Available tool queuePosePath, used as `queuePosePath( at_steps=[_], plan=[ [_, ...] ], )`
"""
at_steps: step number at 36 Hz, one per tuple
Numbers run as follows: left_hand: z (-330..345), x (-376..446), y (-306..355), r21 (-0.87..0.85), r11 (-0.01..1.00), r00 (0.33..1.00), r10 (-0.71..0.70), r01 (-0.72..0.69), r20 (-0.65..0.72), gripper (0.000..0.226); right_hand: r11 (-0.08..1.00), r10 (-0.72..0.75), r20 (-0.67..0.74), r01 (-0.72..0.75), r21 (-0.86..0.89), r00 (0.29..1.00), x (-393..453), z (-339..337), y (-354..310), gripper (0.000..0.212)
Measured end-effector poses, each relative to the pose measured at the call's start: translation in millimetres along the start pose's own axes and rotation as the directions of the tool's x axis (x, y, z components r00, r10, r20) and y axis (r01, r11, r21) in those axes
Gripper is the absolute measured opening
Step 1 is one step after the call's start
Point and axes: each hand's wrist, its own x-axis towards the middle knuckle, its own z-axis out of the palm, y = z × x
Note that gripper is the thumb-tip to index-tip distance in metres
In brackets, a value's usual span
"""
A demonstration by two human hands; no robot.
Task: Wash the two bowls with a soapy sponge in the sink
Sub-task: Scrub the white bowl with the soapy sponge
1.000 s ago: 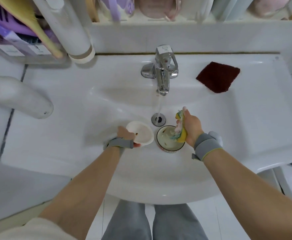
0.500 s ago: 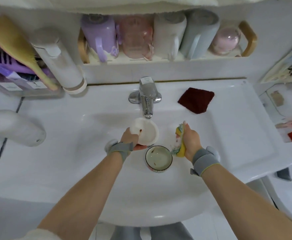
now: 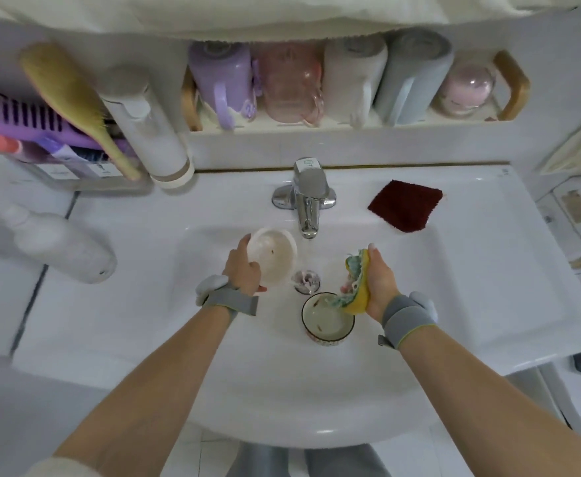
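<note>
Over the white sink point(image 3: 471, 304), the left hand point(image 3: 242, 270) grips a small white bowl point(image 3: 272, 256) by its rim, fingers curled round the near edge. It is plain and pale, with a small dark speck inside, and it is tilted so its mouth faces up and toward the camera, just left of the water falling from the tap point(image 3: 308, 201). The right hand point(image 3: 378, 284) squeezes a sponge point(image 3: 358, 284), yellow on one side and green with suds on the other. Its long axis runs away from the person, one end pointing to the back wall, the other hanging over the second bowl point(image 3: 327, 320). That bowl stands upright in the basin near the drain point(image 3: 305, 281), with a dark patterned outside, a pale inside and a few brown flecks. Compared with half a second ago, the white bowl sits further left of the tap rather than under it, and the sponge is closer to the standing bowl's rim. A dark red cloth point(image 3: 405, 205) lies on the ledge right of the tap.
</note>
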Motion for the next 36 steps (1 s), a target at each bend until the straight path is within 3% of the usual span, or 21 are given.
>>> queuePosePath(
  at_steps=[4,6,9,13,14,17,20,21,22,23,25,27,28,29,30,32,34,36],
  plan=[
    [-27,-5,1,0.293,0.945,0.978,0.183,-0.146,-0.103,0.066,0.998,0.067,0.156,-0.068,-0.002,0.985,-6,14,-2,0.068],
    [-44,-7,3,0.429,0.880,0.952,0.280,-0.203,-0.122,0.070,0.995,0.097,0.258,-0.096,-0.019,0.961,-15,24,-5,0.062],
    [-70,-16,12,0.586,0.753,0.914,0.402,-0.299,-0.050,0.075,0.996,0.068,0.283,-0.048,-0.077,0.957,-23,38,-7,0.043],
    [-95,-25,24,0.739,0.552,0.838,0.545,-0.387,0.032,0.083,0.995,0.037,0.285,-0.008,-0.102,0.958,-27,54,-7,0.034],
    [-99,-25,25,0.768,0.494,0.804,0.592,-0.407,0.045,0.088,0.995,0.030,0.296,-0.001,-0.098,0.955,-30,57,-7,0.034],
    [-106,-22,30,0.831,0.263,0.621,0.774,-0.490,0.121,0.102,0.999,-0.017,0.303,0.030,-0.037,0.953,-30,62,-7,0.040],
    [-110,-18,34,0.854,0.033,0.437,0.869,-0.518,0.231,0.088,0.998,-0.055,0.297,0.060,-0.006,0.953,-35,65,-8,0.038],
    [-110,-19,39,0.852,0.000,0.399,0.884,-0.523,0.245,0.083,0.997,-0.072,0.281,0.079,-0.013,0.957,-37,65,-9,0.039],
    [-108,-21,43,0.837,0.026,0.411,0.879,-0.546,0.241,0.083,0.994,-0.096,0.246,0.107,-0.033,0.964,-38,66,-10,0.039],
    [-104,-22,45,0.800,0.131,0.482,0.850,-0.585,0.214,0.087,0.985,-0.135,0.181,0.152,-0.081,0.974,-39,66,-12,0.038],
    [-94,-26,48,0.641,0.519,0.717,0.694,-0.565,0.071,0.086,0.949,-0.228,0.065,0.236,-0.209,0.972,-38,64,-16,0.034],
    [-85,-31,50,0.288,0.853,0.866,0.484,-0.436,-0.122,0.076,0.922,-0.275,0.060,0.280,-0.268,0.960,-35,63,-18,0.033],
    [-82,-33,50,0.047,0.937,0.924,0.349,-0.346,-0.158,0.074,0.910,-0.284,0.089,0.297,-0.287,0.955,-34,63,-20,0.034],
    [-78,-35,48,-0.202,0.951,0.969,0.212,-0.234,-0.126,0.072,0.903,-0.286,0.124,0.310,-0.298,0.950,-35,62,-21,0.034],
    [-77,-38,45,-0.417,0.902,0.994,0.102,-0.113,-0.051,0.069,0.905,-0.279,0.165,0.317,-0.283,0.946,-36,62,-22,0.032],
    [-69,-46,40,-0.689,0.719,0.990,0.014,0.086,0.139,0.056,0.901,-0.287,0.167,0.325,-0.286,0.943,-37,59,-26,0.030],
    [-61,-55,35,-0.820,0.531,0.964,0.026,0.212,0.266,0.050,0.885,-0.314,0.100,0.329,-0.330,0.944,-36,54,-29,0.030],
    [-52,-60,30,-0.864,0.404,0.937,0.042,0.301,0.347,0.060,0.881,-0.333,0.070,0.337,-0.333,0.940,-34,49,-30,0.030]
  ],
)
